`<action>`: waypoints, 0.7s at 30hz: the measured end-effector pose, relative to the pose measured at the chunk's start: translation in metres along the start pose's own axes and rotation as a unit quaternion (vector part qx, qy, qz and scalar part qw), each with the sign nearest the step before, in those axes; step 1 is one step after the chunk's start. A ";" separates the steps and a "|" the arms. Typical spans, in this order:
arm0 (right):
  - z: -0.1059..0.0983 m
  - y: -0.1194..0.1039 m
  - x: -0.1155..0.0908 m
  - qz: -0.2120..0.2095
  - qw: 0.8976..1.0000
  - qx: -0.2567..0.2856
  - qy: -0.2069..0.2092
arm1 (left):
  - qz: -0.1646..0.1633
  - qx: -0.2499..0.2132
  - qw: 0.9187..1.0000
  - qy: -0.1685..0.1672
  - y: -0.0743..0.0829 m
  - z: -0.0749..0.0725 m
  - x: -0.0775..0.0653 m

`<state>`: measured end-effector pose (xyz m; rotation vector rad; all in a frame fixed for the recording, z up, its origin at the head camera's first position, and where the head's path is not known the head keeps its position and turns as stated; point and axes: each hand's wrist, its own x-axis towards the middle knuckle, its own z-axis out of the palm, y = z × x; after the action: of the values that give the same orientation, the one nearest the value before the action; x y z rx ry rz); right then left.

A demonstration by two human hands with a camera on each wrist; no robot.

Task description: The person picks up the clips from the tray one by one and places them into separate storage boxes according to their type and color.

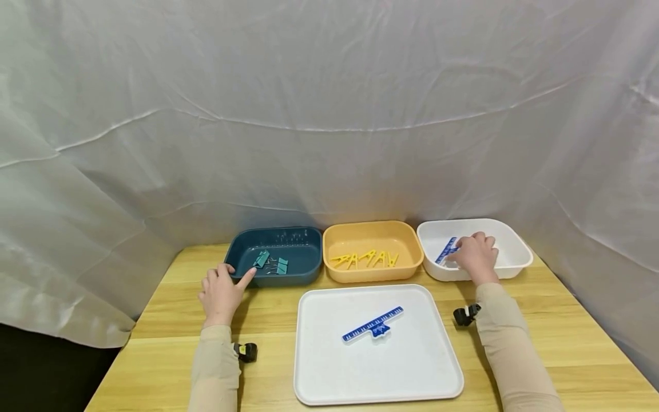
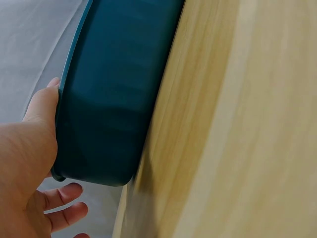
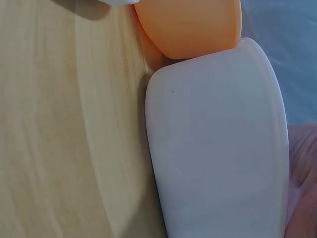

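My left hand [image 1: 221, 293] rests at the near left corner of a dark teal bin [image 1: 293, 279], its thumb [image 2: 43, 101] against the rim and the other fingers apart, holding nothing. Two teal binder clips [image 1: 261, 259] lie in that bin. Over the white bin [image 1: 515, 268], my right hand [image 1: 477, 257] reaches in, thumb side beside a blue-and-white clip with a piano-key pattern [image 1: 447, 249]. Its fingertips are partly hidden, so whether they grip the clip is unclear. Another such clip [image 1: 372, 325] lies on the white tray [image 1: 329, 377].
Between the other two bins stands a yellow-orange bin [image 1: 373, 275] with several yellow clothespins [image 1: 368, 257]. All three bins form a row at the back of the wooden table [image 1: 262, 320], before a grey curtain [image 1: 329, 166]. The tray lies in front of them.
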<state>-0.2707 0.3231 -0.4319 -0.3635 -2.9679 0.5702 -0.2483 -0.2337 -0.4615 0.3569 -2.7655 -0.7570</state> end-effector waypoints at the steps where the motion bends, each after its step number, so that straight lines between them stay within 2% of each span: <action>1: 0.000 0.000 0.001 -0.001 1.000 -0.002 -0.006 | 0.000 -0.001 1.000 0.000 0.000 0.000 0.000; 13: 0.000 0.000 0.004 0.001 0.999 -0.019 -0.045 | -0.002 0.000 1.000 -0.003 0.001 0.000 -0.001; 21: 0.002 0.002 0.004 0.003 0.999 -0.022 -0.042 | -0.003 -0.002 1.000 -0.002 0.002 0.000 -0.001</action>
<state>-0.2743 0.3254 -0.4346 -0.3612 -3.0656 0.5337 -0.2472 -0.2320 -0.4607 0.3638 -2.7683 -0.7649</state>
